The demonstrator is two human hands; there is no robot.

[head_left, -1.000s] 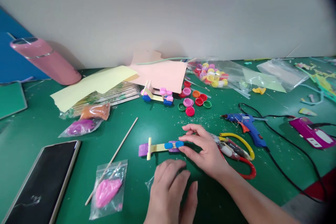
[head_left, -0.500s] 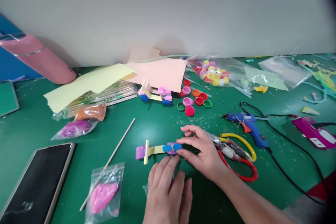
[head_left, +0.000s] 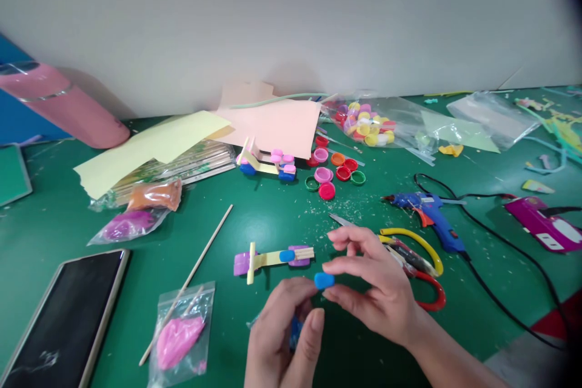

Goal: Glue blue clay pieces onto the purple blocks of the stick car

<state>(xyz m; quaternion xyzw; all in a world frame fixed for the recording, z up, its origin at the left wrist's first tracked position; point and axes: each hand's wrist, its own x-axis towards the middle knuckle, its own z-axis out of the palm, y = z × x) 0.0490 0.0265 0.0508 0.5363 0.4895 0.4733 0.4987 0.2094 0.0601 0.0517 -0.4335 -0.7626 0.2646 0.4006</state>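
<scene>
Between the thumb and forefinger of my right hand (head_left: pixel 377 285) is a small rounded lump of blue clay (head_left: pixel 324 280). My left hand (head_left: pixel 284 333) is curled around a plastic bag of blue clay (head_left: pixel 295 332), mostly hidden under the fingers. Its index fingertip is close beside the blue lump. Just beyond my hands lies a small model (head_left: pixel 268 259) with a pale yellow stick body, a short crossbar and purple pieces under both ends. One blue clay lump (head_left: pixel 287 256) sits on its body, near short bare sticks at the right end.
A similar model (head_left: pixel 266 163) stands behind, beside loose bottle caps (head_left: pixel 324 174). Scissors (head_left: pixel 430 300), pliers (head_left: pixel 431 242) and a blue glue gun (head_left: pixel 427 212) with its cord lie right. Left are a phone (head_left: pixel 63 315), a wooden stick (head_left: pixel 200 260) and bagged pink clay (head_left: pixel 179 342).
The right blue lump has come off the model's end into my right hand, which moved back toward me. My left hand has drawn away from the model, and its fingers have curled.
</scene>
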